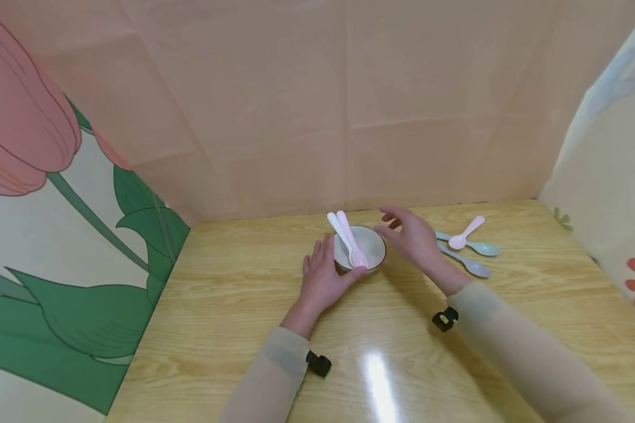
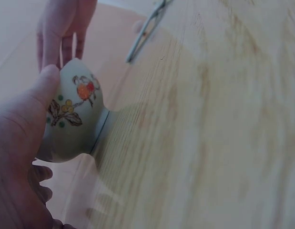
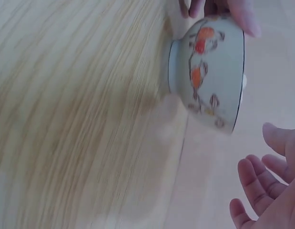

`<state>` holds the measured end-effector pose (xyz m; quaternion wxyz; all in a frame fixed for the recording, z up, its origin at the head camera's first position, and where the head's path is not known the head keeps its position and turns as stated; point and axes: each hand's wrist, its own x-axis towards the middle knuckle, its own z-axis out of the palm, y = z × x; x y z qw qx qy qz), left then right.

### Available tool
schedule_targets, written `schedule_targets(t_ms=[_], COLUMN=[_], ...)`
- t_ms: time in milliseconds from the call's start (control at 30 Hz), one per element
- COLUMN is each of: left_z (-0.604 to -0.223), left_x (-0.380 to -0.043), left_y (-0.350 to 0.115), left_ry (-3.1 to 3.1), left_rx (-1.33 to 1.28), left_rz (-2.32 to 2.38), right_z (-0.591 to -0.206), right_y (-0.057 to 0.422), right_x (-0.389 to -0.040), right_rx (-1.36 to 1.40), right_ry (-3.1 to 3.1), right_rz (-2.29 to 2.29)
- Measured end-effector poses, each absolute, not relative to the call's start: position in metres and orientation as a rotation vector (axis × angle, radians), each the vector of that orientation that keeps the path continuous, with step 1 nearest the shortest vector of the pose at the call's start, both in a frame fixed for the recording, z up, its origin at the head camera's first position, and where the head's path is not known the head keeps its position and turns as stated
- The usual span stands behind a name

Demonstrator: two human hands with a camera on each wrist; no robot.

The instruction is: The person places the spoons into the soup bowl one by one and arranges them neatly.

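A white bowl (image 1: 373, 242) with a dark rim stands on the table, an orange-and-brown fruit and branch pattern on its outside (image 3: 204, 71). Two spoons lean in it, one pink (image 1: 358, 257) and one white (image 1: 340, 228), handles pointing to the back left. My left hand (image 1: 325, 275) grips the bowl from its left side, thumb along the near side close to the rim and fingers round the far left. Just off the bowl's right rim hovers my right hand (image 1: 415, 238), fingers loosely bent and holding nothing.
Right of my right hand lie three more spoons: a pink one (image 1: 458, 241) across a mint-green one (image 1: 484, 249), and a grey-lavender one (image 1: 476, 268) nearer me. A peach sheet (image 1: 275, 147) rises along the table's back edge. Flower-printed panels (image 1: 74, 317) flank the table.
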<state>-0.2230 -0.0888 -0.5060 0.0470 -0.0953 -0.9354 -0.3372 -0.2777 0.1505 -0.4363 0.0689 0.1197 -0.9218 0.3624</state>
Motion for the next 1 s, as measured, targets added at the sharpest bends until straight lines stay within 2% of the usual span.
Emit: schedule_targets(t_ms=[1000], left_z=[-0.507], left_x=[-0.224], left_y=[-0.090], left_ry=[-2.858], left_rx=[-0.294], left_rz=[-1.024], right_z=[-0.450], right_y=[0.282], right_x=[-0.283], right_rx=[0.193], right_ry=[-2.789], right_rz=[0.946])
